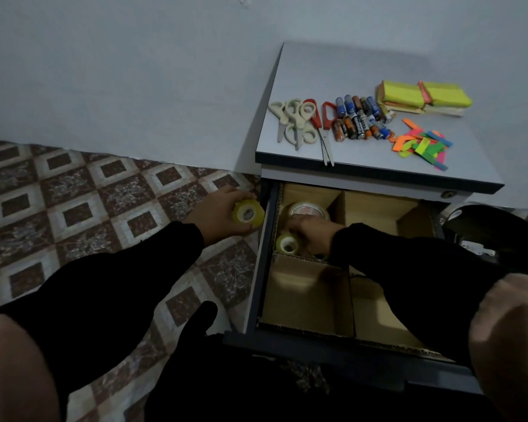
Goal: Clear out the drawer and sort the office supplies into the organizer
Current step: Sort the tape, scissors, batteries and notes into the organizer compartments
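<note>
Head view, looking down at an open drawer (256, 269) fitted with a cardboard organizer (305, 300) split into compartments. A yellowish tape roll (248, 215) is gripped in the left hand (218, 213), held just outside the drawer's left edge, above the floor. The right hand (313, 234) is lowered into the back-left compartment, fingers curled down among the rolls there; whether anything is actually gripped cannot be told. In that compartment a large clear roll (307, 210) is seen behind the hand and a small roll (287, 244) just beside it. The other compartments appear bare.

The step in hand is judged to be the sorting of tape into one compartment. For the next move, the left roll would need to be carried over the drawer's side and set down beside the others, once room is made by the right hand.

On the cabinet top (363, 71), supplies are laid out in groups: scissors (299, 123), batteries (361, 118), sticky note pads (421, 95) and loose coloured tabs (421, 144). These are still to be sorted.

A patterned tile floor (89, 208) and a plain pale wall (119, 71) are seen; the light is dim.
</note>
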